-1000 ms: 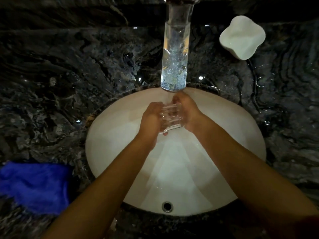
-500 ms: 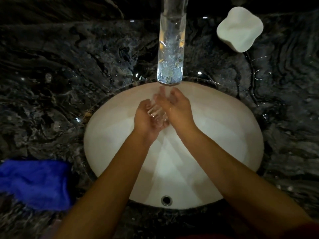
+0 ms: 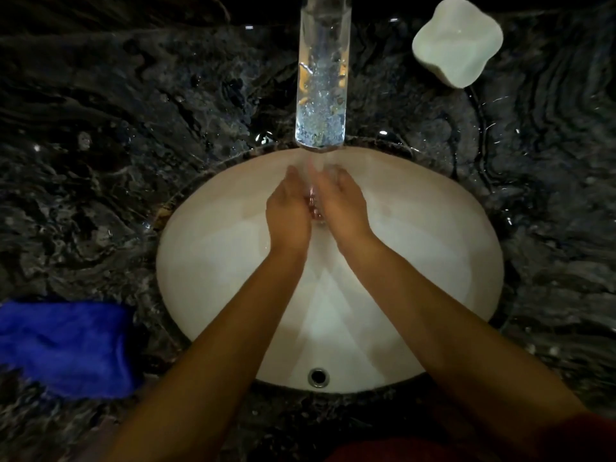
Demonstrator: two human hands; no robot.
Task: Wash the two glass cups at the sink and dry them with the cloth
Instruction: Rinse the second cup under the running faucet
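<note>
— Glass cup (image 3: 313, 208): sitting where?
— Being cupped between left hand (image 3: 289, 215) and right hand (image 3: 343, 208), over the white sink basin (image 3: 433, 261), right under the clear faucet spout (image 3: 321, 78). Mostly hidden; only a sliver showing.
— Fingers (image 3: 293, 176)?
— Curling round the glass on both sides, gripping it under the running water.
— Cloth?
— Blue cloth (image 3: 66, 345) lying on the dark marble tabletop (image 3: 100, 161), left of the basin, well apart from the hands.
— Anything else?
— White soap dish (image 3: 456, 41) resting at the far right.
</note>
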